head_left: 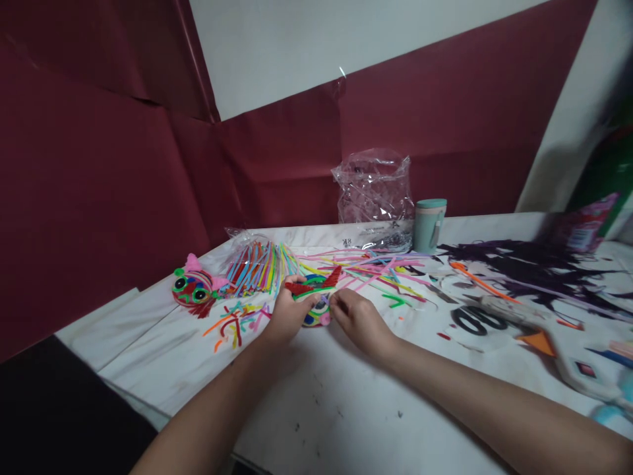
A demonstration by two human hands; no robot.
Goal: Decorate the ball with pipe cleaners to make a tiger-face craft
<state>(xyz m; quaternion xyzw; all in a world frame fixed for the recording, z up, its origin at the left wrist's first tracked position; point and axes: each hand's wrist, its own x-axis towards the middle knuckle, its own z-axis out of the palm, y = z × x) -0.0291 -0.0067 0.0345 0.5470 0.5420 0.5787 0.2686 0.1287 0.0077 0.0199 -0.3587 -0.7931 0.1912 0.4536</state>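
Nearest to me, both my forearms reach in from the bottom edge over the white table [321, 402]. My left hand [289, 313] is curled around a small pipe-cleaner figure [314, 297], thumb on top, gripping it from the left. My right hand [359, 320] comes in from the right, fingertips pressed together and pinching at the figure's right edge by a pink tuft. The figure sits just above the tabletop, between the two hands, red and green on top with a round multicoloured body below.

Left of my left hand, short cut scraps [235, 326] lie scattered, orange, red, yellow. Farther left sits a finished pink-eared face [194, 290] with green-ringed eyes. Behind the hands, a clear bag of pipe cleaners [254, 264], and loose long stems [376, 267] fan out to the right. Farther back, a crumpled clear plastic bag [373, 191] stands beside a teal cup [429, 224], against the maroon backdrop [99, 198].
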